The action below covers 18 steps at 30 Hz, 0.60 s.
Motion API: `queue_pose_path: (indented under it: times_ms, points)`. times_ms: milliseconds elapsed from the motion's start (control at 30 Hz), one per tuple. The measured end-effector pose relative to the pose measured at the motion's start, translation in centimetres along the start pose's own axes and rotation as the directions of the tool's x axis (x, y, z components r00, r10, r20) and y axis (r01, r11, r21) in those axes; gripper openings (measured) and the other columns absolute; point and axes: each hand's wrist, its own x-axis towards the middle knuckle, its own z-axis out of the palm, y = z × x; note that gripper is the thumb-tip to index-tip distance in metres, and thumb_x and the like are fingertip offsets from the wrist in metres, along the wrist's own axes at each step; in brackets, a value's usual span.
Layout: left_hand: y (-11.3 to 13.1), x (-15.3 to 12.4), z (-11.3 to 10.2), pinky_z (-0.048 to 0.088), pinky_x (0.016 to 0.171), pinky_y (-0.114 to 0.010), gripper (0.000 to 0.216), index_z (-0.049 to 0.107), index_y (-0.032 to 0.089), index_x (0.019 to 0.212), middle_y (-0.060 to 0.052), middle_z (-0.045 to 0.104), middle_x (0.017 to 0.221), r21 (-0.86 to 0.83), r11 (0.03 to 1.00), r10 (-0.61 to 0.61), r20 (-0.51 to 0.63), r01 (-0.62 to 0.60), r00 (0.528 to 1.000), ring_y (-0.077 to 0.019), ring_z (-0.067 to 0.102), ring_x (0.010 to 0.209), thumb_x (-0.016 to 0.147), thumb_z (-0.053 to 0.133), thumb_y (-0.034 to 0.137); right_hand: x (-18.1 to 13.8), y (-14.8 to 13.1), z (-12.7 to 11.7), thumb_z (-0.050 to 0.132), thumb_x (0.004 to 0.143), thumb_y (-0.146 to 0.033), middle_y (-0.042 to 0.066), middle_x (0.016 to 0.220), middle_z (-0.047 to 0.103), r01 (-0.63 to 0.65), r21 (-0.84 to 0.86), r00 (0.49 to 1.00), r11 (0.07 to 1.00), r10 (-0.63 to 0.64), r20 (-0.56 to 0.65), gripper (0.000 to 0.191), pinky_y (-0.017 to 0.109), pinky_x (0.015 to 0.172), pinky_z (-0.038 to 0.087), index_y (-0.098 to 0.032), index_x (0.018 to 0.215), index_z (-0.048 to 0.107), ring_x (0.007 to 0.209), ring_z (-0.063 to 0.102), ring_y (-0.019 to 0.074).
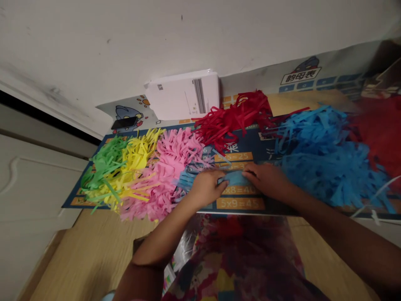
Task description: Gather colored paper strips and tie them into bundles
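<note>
Between my two hands stretches a piece of blue fringed tissue paper (pixel 234 178), low over the table's front half. My left hand (pixel 207 186) is closed on its left part, and blue strips fan out past those fingers toward the pink pile. Thumb and fingers of my right hand (pixel 267 179) pinch its right end. Just left of my left hand lies pink fringed tissue paper (pixel 175 161). A large heap of blue fringed tissue paper (pixel 326 154) spreads to the right, partly behind my right forearm.
Yellow fringe (pixel 139 156) and green fringe (pixel 109 156) lie at the left, red fringe (pixel 241 117) at the back. More red paper (pixel 382 129) is at the right edge. A white box (pixel 184 96) leans on the wall, near a dark phone-like object (pixel 124 122). Printed sheets cover the table.
</note>
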Motion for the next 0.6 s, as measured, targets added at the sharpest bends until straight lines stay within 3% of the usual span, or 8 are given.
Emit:
queue_pose_path:
  times_ms: [167, 267, 367, 467, 600]
  points:
    - [-0.7, -0.6, -0.2, 0.04, 0.103, -0.039, 0.005, 0.068, 0.023, 0.087, -0.004, 0.077, 0.096, -0.047, 0.968, 0.249, 0.068, -0.246, 0.966, -0.0214, 0.07, 0.096, 0.09, 0.064, 0.025, -2.2, 0.8, 0.3, 0.068, 0.088, -0.033, 0.005, 0.104, 0.076, 0.301, 0.131, 0.952, 0.945, -0.307, 0.024, 0.018, 0.04, 0.09, 0.04, -0.024, 0.103, 0.071, 0.1, 0.068, 0.0255]
    - [-1.0, -1.5, -0.2, 0.038, 0.105, -0.04, 0.007, 0.063, 0.022, 0.092, -0.004, 0.077, 0.101, -0.047, 0.94, 0.34, 0.146, -0.337, 0.929, -0.0199, 0.07, 0.098, 0.095, 0.058, 0.025, -4.0, 1.4, 1.0, 0.057, 0.094, -0.024, 0.004, 0.109, 0.076, 0.389, 0.162, 0.918, 0.907, -0.396, 0.012, 0.019, 0.042, 0.093, 0.037, -0.025, 0.107, 0.071, 0.109, 0.066, 0.0249]
    - [-0.9, -2.0, 0.1, 0.042, 0.099, -0.041, 0.008, 0.06, 0.02, 0.097, -0.006, 0.076, 0.1, 0.039, 0.951, 0.298, 0.144, -0.306, 0.944, -0.0215, 0.07, 0.094, 0.098, 0.053, 0.026, -4.4, 1.5, 1.2, 0.048, 0.098, -0.023, 0.004, 0.107, 0.076, 0.289, 0.211, 0.956, 0.934, -0.294, -0.008, 0.023, 0.039, 0.089, 0.04, -0.025, 0.104, 0.071, 0.103, 0.068, 0.0229]
    - [-0.3, -1.5, 0.6, 0.048, 0.085, -0.037, 0.008, 0.058, 0.019, 0.1, -0.006, 0.075, 0.092, 0.163, 0.971, 0.161, 0.101, -0.176, 0.982, -0.022, 0.069, 0.084, 0.097, 0.052, 0.024, -3.4, 1.0, 0.7, 0.048, 0.099, -0.03, 0.005, 0.092, 0.076, 0.093, 0.242, 0.995, 0.966, -0.101, 0.021, 0.024, 0.036, 0.08, 0.043, -0.022, 0.095, 0.07, 0.086, 0.069, 0.0217]
    - [0.6, -0.2, 1.0, 0.051, 0.072, -0.033, 0.013, 0.062, 0.02, 0.102, -0.005, 0.074, 0.087, 0.322, 0.946, -0.043, 0.022, 0.034, 0.999, -0.0228, 0.07, 0.078, 0.094, 0.057, 0.028, -1.3, 0.3, 0.1, 0.047, 0.099, -0.033, 0.005, 0.082, 0.076, -0.098, 0.082, 0.994, 0.992, 0.094, 0.058, 0.026, 0.035, 0.075, 0.042, -0.021, 0.097, 0.07, 0.075, 0.068, 0.0226]
